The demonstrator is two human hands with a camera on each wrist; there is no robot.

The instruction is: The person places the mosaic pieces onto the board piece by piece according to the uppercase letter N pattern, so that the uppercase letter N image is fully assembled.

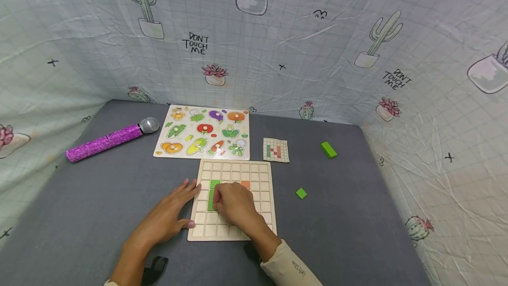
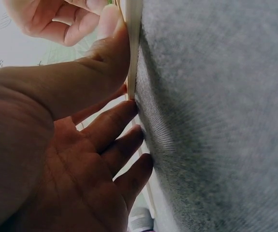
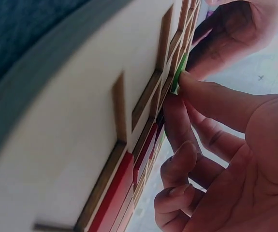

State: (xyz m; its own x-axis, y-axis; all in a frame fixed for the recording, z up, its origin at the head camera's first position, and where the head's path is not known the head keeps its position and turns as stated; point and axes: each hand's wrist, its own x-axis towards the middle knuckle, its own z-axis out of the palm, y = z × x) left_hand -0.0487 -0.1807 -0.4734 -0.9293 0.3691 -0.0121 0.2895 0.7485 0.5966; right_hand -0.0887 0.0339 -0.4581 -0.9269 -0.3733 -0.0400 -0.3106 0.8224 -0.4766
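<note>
A wooden grid board (image 1: 222, 231) lies on the grey table, with green tiles (image 1: 214, 184) on its left part. Farther right on it is an orange-red tile (image 1: 245, 185), and red tiles (image 3: 117, 193) show in the right wrist view. My right hand (image 1: 236, 202) is over the board and hides part of the grid. Its thumb and forefinger pinch a green tile (image 3: 179, 73) at the board's surface. With fingers spread, my left hand (image 1: 168, 213) rests at the board's left edge, thumb and fingertips touching it.
Behind the board lies a vegetable puzzle (image 1: 190, 144), with a small pattern card (image 1: 275, 150) beside it. A loose green tile (image 1: 301, 193) and a green block (image 1: 328, 150) are at the right. A purple microphone (image 1: 107, 142) lies at the left; a printed cloth hangs behind.
</note>
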